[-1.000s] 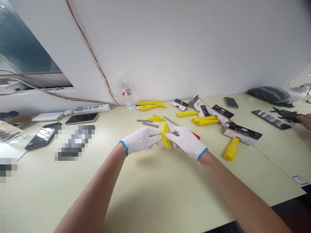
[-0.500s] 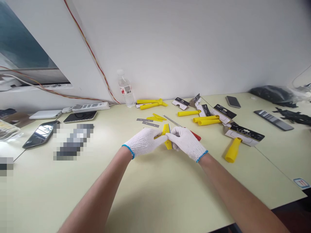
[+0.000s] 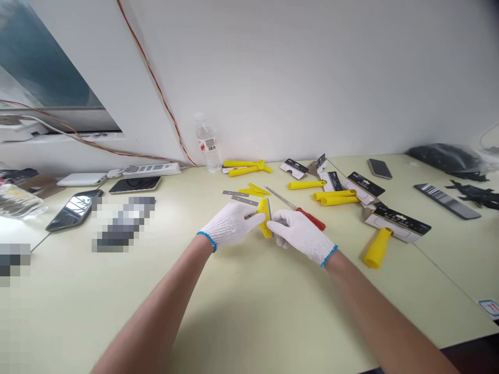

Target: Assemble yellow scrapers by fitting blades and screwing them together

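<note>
Both my hands wear white knit gloves with blue cuffs. My left hand (image 3: 237, 226) grips a yellow scraper head (image 3: 265, 214) from its left side, over the middle of the table. A metal blade edge runs along the head's right side. My right hand (image 3: 298, 234) pinches the lower right part of the head, thumb tip in front; its other fingertips are partly hidden. Just behind the hands, a red-handled screwdriver (image 3: 314, 218) lies on the table. Loose grey blades (image 3: 245, 200) and yellow plastic pieces (image 3: 253, 190) lie beyond my left hand.
Yellow scraper handles (image 3: 335, 196) and black-and-white cards (image 3: 399, 223) are scattered to the right. Yellow handles (image 3: 249, 167) and a water bottle (image 3: 210, 148) are by the wall. Phones (image 3: 134, 185) and a power strip (image 3: 152, 170) are at left.
My right hand has slid slightly right and down along the scraper head, uncovering more of its blade edge and the screwdriver. The view has shifted a little.
</note>
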A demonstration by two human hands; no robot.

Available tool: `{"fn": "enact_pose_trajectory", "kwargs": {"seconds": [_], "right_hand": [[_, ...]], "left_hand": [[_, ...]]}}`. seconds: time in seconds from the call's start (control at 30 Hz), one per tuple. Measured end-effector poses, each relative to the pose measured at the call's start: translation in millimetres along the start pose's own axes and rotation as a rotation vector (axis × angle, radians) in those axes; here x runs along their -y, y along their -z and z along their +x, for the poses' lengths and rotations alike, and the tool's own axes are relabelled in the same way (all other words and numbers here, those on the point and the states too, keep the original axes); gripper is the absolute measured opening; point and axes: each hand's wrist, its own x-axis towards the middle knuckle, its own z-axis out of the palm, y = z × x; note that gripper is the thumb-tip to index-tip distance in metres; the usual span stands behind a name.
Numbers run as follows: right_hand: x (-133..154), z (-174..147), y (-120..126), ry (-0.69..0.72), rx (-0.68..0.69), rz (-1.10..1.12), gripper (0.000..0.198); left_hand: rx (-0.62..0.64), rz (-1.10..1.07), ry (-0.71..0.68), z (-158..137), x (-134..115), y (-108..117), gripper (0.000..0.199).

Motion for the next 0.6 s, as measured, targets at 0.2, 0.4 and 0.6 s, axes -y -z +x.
{"fn": "enact_pose_trajectory", "kwargs": {"seconds": [0.2, 0.4, 0.6], "right_hand": [[4.5, -3.5, -0.9, -0.045, 0.045, 0.017, 0.047], [2.1, -1.9, -3.7, -0.038, 0.029, 0.071, 0.038], [0.3, -0.3, -5.2, -0.004, 0.014, 0.119, 0.032]], "left_hand": [[-0.016, 0.006, -0.004, 2.2, 1.4, -2.0, 0.045], [-0.042, 0.015, -0.034, 1.9, 1.3, -4.5, 0.042], [-0.073, 0.001, -0.064, 0.7, -0.8, -1.7, 0.045]]}}
